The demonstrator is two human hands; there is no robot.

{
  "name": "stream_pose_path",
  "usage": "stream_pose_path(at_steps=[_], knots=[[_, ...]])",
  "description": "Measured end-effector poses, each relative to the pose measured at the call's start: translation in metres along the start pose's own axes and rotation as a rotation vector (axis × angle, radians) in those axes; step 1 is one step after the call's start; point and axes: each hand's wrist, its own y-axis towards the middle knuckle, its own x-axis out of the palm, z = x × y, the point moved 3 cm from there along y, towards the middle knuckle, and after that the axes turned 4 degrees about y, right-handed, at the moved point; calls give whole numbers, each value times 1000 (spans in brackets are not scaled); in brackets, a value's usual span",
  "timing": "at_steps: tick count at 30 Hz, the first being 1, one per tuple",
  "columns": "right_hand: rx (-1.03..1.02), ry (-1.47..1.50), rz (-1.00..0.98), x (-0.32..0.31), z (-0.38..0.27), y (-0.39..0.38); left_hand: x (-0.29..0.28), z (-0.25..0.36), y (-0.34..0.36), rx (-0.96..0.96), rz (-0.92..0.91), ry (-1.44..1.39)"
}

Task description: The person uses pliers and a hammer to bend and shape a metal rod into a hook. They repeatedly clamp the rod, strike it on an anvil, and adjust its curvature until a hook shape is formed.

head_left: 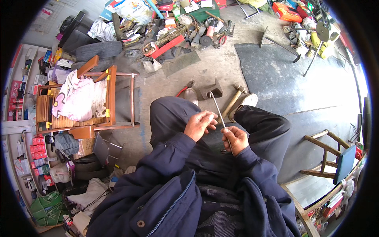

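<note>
My right hand (235, 139) is closed round the lower part of a thin metal rod (216, 106), whose upper end bends into a small hook. The rod slants up and away between my knees. Just left of it is my left hand (200, 125), its fingers loosely bent and apart, with nothing visible in them. On the floor beyond, by my shoes, stands a rusty metal block (215, 90). A hammer (233, 101) with a wooden handle leans beside my right shoe, and red-handled pliers (184, 90) lie near my left shoe.
To the left stands a wooden folding chair (112, 94) draped with a pink cloth (77, 98). Piled tools and an angle grinder (207, 38) cover the floor ahead. A dark mat (268, 63) spreads at right, with a blue-seated stool (344, 164). Stocked shelves line the left wall.
</note>
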Motion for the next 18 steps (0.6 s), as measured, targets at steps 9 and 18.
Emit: stream_pose_path(at_steps=[9,18], knots=[[-13,-29,-42,3,2,4,24,-11,11,73,-91,157],[11,-160,-60,0,8,16,21,-10,16,81,-83,70]])
